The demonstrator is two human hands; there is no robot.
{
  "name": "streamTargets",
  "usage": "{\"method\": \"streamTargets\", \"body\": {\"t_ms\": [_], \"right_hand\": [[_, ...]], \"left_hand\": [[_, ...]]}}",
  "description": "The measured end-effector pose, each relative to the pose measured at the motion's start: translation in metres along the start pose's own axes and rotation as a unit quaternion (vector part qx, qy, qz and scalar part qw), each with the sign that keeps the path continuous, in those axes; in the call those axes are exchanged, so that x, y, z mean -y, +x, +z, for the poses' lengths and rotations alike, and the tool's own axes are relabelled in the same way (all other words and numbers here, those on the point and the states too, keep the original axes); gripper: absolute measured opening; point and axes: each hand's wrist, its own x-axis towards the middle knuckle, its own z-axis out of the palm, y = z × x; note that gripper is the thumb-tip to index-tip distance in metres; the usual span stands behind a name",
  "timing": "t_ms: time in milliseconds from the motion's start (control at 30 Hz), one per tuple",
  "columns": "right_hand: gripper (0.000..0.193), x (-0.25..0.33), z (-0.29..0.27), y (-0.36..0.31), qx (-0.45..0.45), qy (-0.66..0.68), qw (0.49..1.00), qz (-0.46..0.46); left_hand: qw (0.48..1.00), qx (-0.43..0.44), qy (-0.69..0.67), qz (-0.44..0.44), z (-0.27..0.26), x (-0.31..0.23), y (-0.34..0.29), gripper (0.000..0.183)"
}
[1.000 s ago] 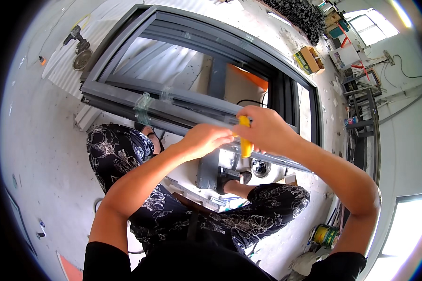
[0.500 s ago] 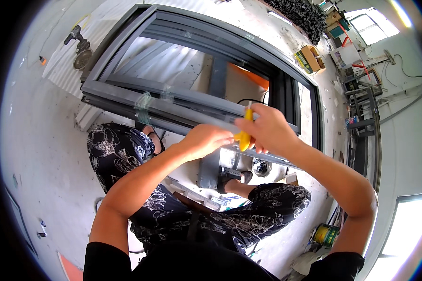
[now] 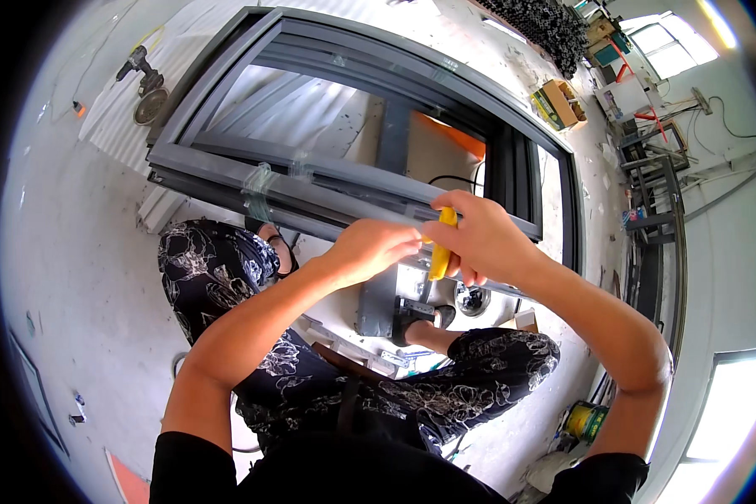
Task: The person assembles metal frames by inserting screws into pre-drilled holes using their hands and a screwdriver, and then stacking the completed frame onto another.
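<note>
A slim yellow tool is gripped upright in my right hand, fingers curled round it; its working end is hidden, so its exact kind does not show. My left hand meets it from the left, fingers pinched together at a small yellow bit beside the tool. What those fingertips hold is hidden. Both hands are over the near rail of a large dark grey window frame. Clear tape is wrapped round that rail, left of my hands.
A cordless drill and a round metal dish lie at far left. An open cardboard box stands beyond the frame's right corner. A bowl of small dark parts sits below my right hand. Metal racking lines the right wall.
The yellow tool has dropped slightly in my right hand, and the pale tip above it no longer shows. My left hand has barely moved.
</note>
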Motion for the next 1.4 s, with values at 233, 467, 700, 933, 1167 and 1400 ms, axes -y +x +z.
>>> {"method": "streamTargets", "body": {"t_ms": [233,467,700,933,1167,1400], "right_hand": [[0.029,-0.024,-0.008,-0.017,-0.176,-0.486,0.729,-0.448],[0.016,-0.007,-0.004,-0.002,-0.133,-0.259,0.942,-0.168],[0.024,-0.017,-0.008,-0.002,-0.154,-0.536,0.715,-0.421],[0.039,-0.012,-0.008,0.005,-0.108,-0.146,0.974,-0.134],[0.040,-0.024,-0.025,-0.002,-0.147,-0.642,0.499,-0.563],[0.023,-0.020,-0.006,0.015,-0.088,-0.540,0.724,-0.420]], "left_hand": [[1.000,0.011,0.019,-0.009,-0.004,-0.003,0.003,0.019],[1.000,0.014,0.013,-0.006,-0.004,-0.003,0.000,0.019],[0.999,0.037,0.018,-0.020,-0.005,-0.001,0.000,0.021],[0.999,0.020,0.007,-0.035,-0.001,-0.004,0.004,0.024],[1.000,0.007,0.004,-0.010,-0.005,-0.003,0.002,0.019],[0.999,0.000,0.014,-0.030,-0.001,-0.001,0.001,0.019]]}}
